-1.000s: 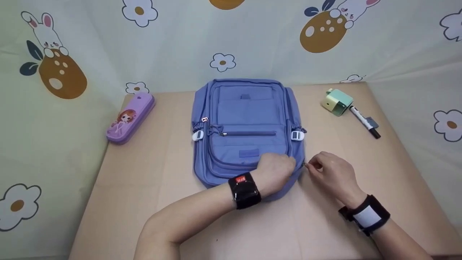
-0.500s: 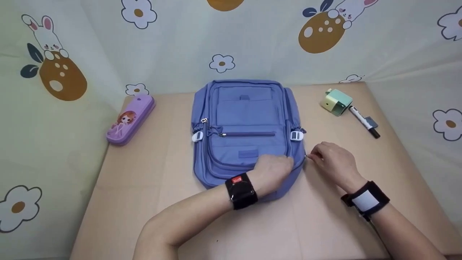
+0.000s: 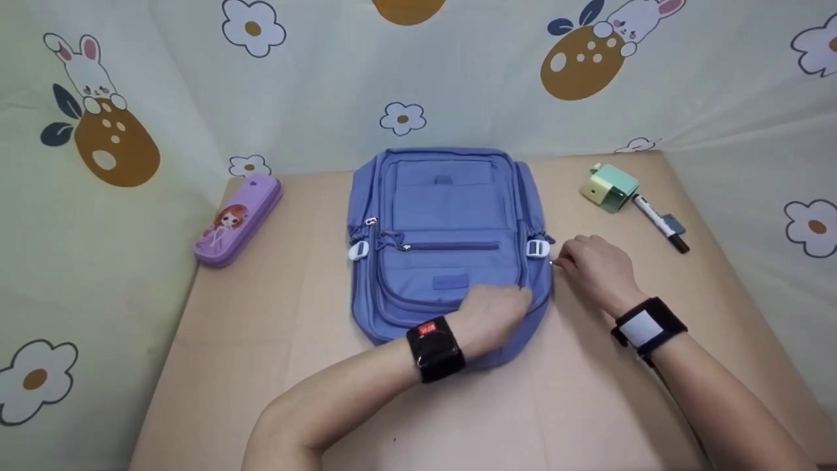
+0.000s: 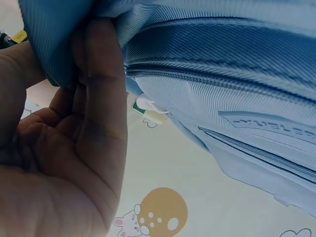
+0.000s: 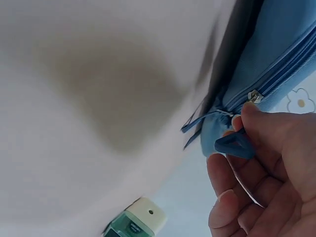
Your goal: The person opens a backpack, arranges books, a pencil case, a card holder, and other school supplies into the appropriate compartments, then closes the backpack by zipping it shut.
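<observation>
A blue backpack (image 3: pixel 451 206) lies on its back in the middle of the table, front pockets facing up. My left hand (image 3: pixel 494 315) is at its lower right corner; in the left wrist view, thumb and fingers grip a fold of the bag's fabric (image 4: pixel 57 42). At the bag's right edge, just below the white buckle (image 3: pixel 538 248), my right hand (image 3: pixel 598 271) pinches a zipper pull. The right wrist view shows the metal zipper slider (image 5: pixel 255 96) at the thumb tip, with the blue loop of the pull (image 5: pixel 236 145) hanging between the fingers.
A purple pencil case (image 3: pixel 239 221) with a printed doll lies at the table's left. To the right stand a green pencil sharpener (image 3: pixel 611 188) and a white marker (image 3: pixel 657 219) with a black cap, beside a small grey piece (image 3: pixel 673 224). A patterned curtain (image 3: pixel 314 85) borders the table.
My right hand has moved up along the bag's right edge, away from me, carrying the zipper pull toward the white buckle. My left hand stays at the lower right corner.
</observation>
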